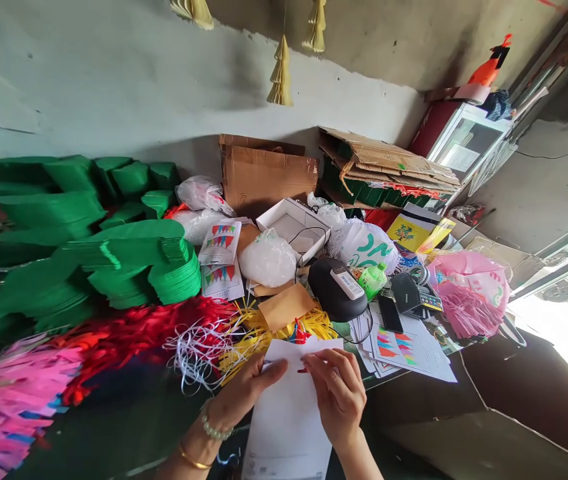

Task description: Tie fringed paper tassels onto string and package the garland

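Note:
My left hand (247,390), wearing a pearl bracelet and a gold bangle, pinches the upper left edge of a white paper sheet (288,413). My right hand (337,393) grips the sheet's right side, with a small red scrap (304,370) at its fingertips. Just beyond the hands lie white paper strips (199,353) and yellow paper strips (259,340). A kraft envelope (287,307) rests on the yellow strips. Red fringe (134,333) lies to the left of the white strips.
Stacks of green cut paper (129,267) and pink fringe (14,400) fill the left. Ahead are plastic bags (267,261), a white box (294,223), and cardboard (264,180). Printed sheets (409,350), a phone (390,313), and a remote control (347,283) lie right.

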A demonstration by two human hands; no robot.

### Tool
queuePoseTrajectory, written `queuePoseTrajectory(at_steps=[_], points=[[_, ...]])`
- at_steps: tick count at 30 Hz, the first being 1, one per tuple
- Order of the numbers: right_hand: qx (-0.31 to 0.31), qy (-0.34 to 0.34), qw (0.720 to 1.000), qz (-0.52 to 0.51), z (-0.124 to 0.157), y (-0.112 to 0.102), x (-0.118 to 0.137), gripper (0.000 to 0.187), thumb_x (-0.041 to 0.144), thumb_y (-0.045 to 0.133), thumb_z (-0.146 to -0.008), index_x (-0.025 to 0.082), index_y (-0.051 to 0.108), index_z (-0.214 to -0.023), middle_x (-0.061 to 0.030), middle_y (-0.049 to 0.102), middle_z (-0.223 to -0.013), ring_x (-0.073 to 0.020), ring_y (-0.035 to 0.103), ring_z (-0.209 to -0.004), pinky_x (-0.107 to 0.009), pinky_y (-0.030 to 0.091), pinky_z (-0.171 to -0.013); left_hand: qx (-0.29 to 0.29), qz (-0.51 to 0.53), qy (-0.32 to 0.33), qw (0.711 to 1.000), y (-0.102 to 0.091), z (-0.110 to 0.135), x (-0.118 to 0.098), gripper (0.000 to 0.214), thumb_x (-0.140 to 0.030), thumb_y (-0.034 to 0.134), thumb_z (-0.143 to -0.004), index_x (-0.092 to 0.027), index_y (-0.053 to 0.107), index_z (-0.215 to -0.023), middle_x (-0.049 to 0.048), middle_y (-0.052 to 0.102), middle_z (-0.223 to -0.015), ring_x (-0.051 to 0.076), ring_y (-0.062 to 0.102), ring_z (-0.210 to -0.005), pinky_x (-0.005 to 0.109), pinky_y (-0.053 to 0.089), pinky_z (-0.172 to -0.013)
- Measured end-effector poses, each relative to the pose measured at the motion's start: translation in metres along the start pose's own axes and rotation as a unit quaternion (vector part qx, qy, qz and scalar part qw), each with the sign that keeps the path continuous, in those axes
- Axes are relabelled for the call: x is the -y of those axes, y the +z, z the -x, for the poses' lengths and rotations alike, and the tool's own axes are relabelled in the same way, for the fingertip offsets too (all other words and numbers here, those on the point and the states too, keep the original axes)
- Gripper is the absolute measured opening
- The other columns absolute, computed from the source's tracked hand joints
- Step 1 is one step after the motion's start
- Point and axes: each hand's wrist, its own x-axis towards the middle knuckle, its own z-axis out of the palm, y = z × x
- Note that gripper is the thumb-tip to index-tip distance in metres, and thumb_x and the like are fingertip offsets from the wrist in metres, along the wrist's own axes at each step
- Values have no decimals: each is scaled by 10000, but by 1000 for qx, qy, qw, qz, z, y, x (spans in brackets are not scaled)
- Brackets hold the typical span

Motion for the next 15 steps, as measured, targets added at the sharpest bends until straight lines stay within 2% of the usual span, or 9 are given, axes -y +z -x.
queuePoseTrajectory(at_steps=[4,6,8,10,11,12,13,14,15], points=[[43,-3,999,5,-4,4,2,232,60,561,-896,233,695,-972,-49,672,-868,-179,605,-787,-327,527,-707,8,-25,17,1000,-1,-3,3,395,-465,675,-820,-170,705,-1081,66,739,-977,246,664,-882,338,528,-813],[53,8,999,-5,-6,0,3,216,68,523,-907,221,671,-942,-53,667,-873,-180,605,-793,-326,521,-718,-8,-39,12,999,-1,-6,4,413,-486,665,-822,-173,699,-1088,63,741,-964,245,663,-873,335,532,-792],[23,75,996,-37,-5,-17,-1,156,124,510,-924,213,637,-908,-50,657,-853,-183,616,-792,-319,522,-712,-46,-66,9,997,-4,-7,3,430,-513,673,-803,-166,706,-1056,63,742,-936,254,662,-882,335,534,-783],[-12,178,982,-57,-2,-46,-12,99,211,540,-928,214,632,-890,-43,658,-829,-184,631,-771,-299,526,-684,-82,-78,16,993,-9,-7,-1,428,-516,680,-796,-163,707,-1038,61,742,-945,262,657,-929,338,527,-824],[-11,224,974,-36,0,-62,-19,76,256,596,-906,217,659,-889,-45,675,-845,-188,638,-765,-292,526,-682,-86,-69,18,994,-12,-7,-4,426,-510,672,-806,-166,700,-1056,62,741,-972,264,657,-952,343,524,-845],[33,248,968,-6,2,-78,-27,91,299,646,-877,224,697,-877,-48,696,-863,-197,643,-763,-297,529,-696,-80,-50,16,995,-14,-7,-6,426,-500,664,-818,-168,690,-1084,66,739,-1002,266,659,-963,350,523,-857],[103,266,958,13,3,-90,-35,117,338,692,-840,239,735,-883,-60,714,-928,-229,655,-833,-319,537,-737,-65,-27,12,997,-16,-7,-8,431,-488,657,-828,-168,678,-1116,73,737,-1028,268,664,-965,359,525,-861],[140,282,949,19,3,-97,-42,190,382,755,-775,259,756,-921,-68,718,-1016,-257,657,-887,-337,545,-747,-45,-6,6,999,-17,-7,-10,439,-476,656,-833,-165,668,-1143,83,736,-1044,272,671,-957,367,527,-858],[155,305,940,-14,3,-100,-48,341,412,783,-740,273,741,-1049,-80,699,-1126,-274,656,-928,-356,553,-763,-24,11,0,1000,-16,-8,-11,448,-464,660,-833,-161,660,-1163,91,737,-1047,276,678,-944,376,530,-849]])
